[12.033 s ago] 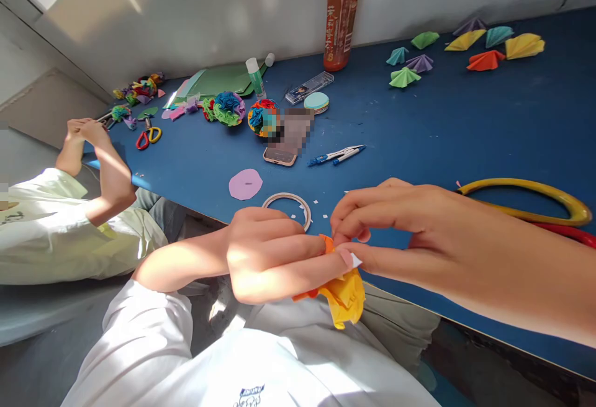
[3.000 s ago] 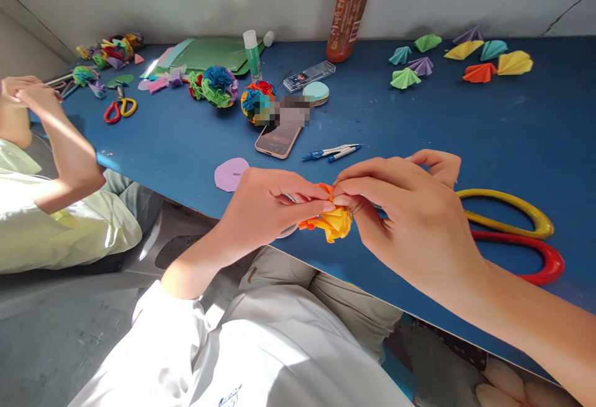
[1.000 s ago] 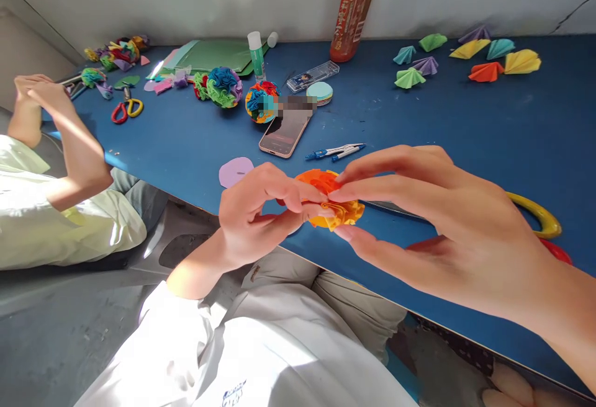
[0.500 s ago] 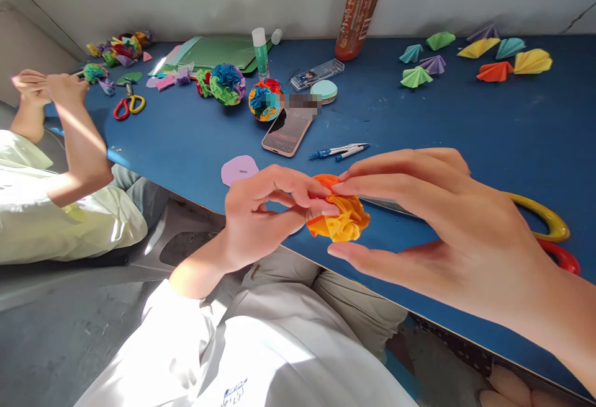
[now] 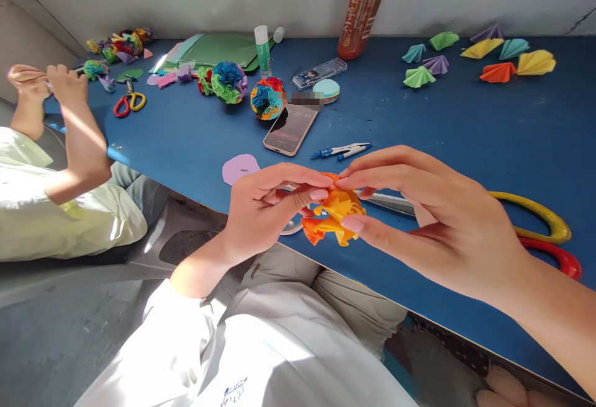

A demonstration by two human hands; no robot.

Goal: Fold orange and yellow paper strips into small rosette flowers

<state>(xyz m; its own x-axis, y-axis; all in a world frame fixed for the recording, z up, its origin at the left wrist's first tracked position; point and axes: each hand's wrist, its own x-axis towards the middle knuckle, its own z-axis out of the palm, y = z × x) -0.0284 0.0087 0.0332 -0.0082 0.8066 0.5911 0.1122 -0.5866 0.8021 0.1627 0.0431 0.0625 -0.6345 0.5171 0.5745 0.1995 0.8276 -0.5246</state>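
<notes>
Both hands pinched a ruffled orange-and-yellow paper flower (image 5: 333, 216) over the near edge of the blue table (image 5: 465, 128).

The left hand (image 5: 265, 205) closed thumb and fingers on the flower's left side, while the right hand (image 5: 433, 214) gripped it from the right, forefinger on top and thumb beneath. Under the right hand lay large scissors (image 5: 535, 230) with yellow and red handles, and a tape ring (image 5: 293, 226) peeked out below the left fingers. Just beyond sat a lilac paper disc (image 5: 239, 168), a smartphone (image 5: 291, 129) and a compass (image 5: 342, 150). Farther back stood two multicoloured paper balls (image 5: 246, 87), a glue stick (image 5: 263, 50) and a brown bottle (image 5: 365, 7); folded paper fans (image 5: 479, 56) were spread at the far right. At the left, another person's hands (image 5: 44, 78) were raised by small scissors (image 5: 129, 103).
</notes>
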